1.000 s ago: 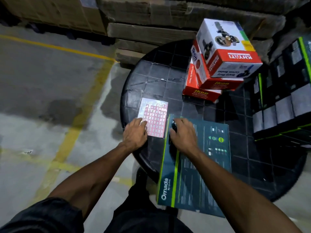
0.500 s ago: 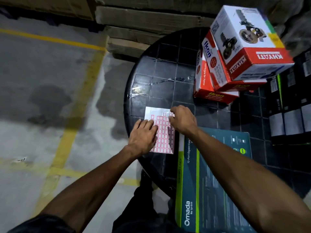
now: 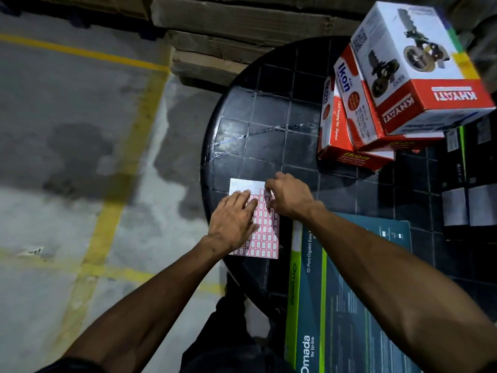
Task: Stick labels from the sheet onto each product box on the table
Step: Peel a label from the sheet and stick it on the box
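Here, the round black table [image 3: 269, 125] carries the teal Omada box [image 3: 349, 305], its long axis running toward the person, beside the label sheet [image 3: 265, 238], likewise lengthwise. The left hand [image 3: 232, 224] presses flat, fingers spread, on it; the right hand [image 3: 289, 196] pinches a label at its upper edge.

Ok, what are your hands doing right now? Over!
Left hand flat on label sheet, pinning it. Right hand picking at a label near the sheet's top edge. Omada box waiting alongside. Nothing in the way.
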A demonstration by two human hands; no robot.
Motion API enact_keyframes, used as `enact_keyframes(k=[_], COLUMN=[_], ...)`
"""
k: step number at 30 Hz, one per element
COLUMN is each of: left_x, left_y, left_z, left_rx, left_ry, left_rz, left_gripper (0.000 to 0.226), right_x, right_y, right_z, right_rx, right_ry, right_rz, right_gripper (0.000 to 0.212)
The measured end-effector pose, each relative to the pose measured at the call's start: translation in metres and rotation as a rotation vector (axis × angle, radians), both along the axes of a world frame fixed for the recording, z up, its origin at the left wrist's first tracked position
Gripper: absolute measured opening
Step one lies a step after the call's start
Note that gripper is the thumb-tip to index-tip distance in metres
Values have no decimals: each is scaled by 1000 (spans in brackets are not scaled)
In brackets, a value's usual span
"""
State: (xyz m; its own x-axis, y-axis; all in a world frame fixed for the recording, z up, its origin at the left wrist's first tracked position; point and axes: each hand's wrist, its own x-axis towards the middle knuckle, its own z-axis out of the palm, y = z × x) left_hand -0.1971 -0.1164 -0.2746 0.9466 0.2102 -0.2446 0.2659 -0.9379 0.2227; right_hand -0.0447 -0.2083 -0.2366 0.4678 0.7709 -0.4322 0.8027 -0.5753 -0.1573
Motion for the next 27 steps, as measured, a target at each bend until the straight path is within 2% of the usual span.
enact_keyframes(k=[18,23,27], left_x=[4,3,3], left_y=[-3,-3,-3], left_z=[-4,-2,1], left_rx=[-96,-87,-87], left_ry=[67,71,73], left_rz=[55,49,45], left_gripper=[74,73,72], right_x=[-1,-3,-2], right_y=[-2,-2,-2], right_z=[0,2,3], right_rx=[75,61,55], right_ry=[-59,-78,-23], right_rz=[233,240,184], right_gripper=[18,20,19])
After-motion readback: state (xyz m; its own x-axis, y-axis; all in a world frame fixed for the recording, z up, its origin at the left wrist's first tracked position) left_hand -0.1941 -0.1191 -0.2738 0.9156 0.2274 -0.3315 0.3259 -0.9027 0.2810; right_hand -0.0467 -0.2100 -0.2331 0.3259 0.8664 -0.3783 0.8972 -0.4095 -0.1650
